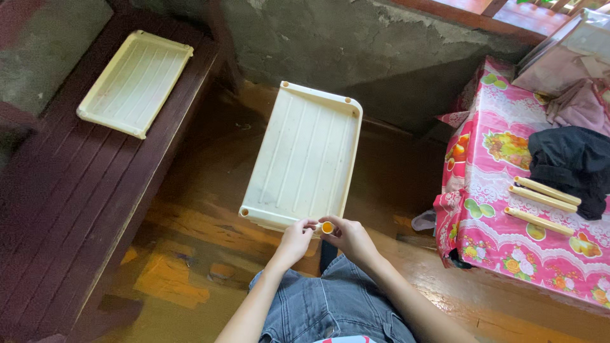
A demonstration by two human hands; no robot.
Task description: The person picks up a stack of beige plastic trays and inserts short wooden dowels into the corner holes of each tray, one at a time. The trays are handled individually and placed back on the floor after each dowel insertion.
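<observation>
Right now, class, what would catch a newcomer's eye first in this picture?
A cream ribbed plastic tray fills the centre, both hands at its near edge: the left hand and right hand pinch a small orange-ended tube. A matching tray lies on the dark bench at left.

My hands have open floor [210,190] on both sides of the cream tray [305,159]; the dark bench [76,190] blocks my left, the pink-clothed table [508,209] my right.
</observation>
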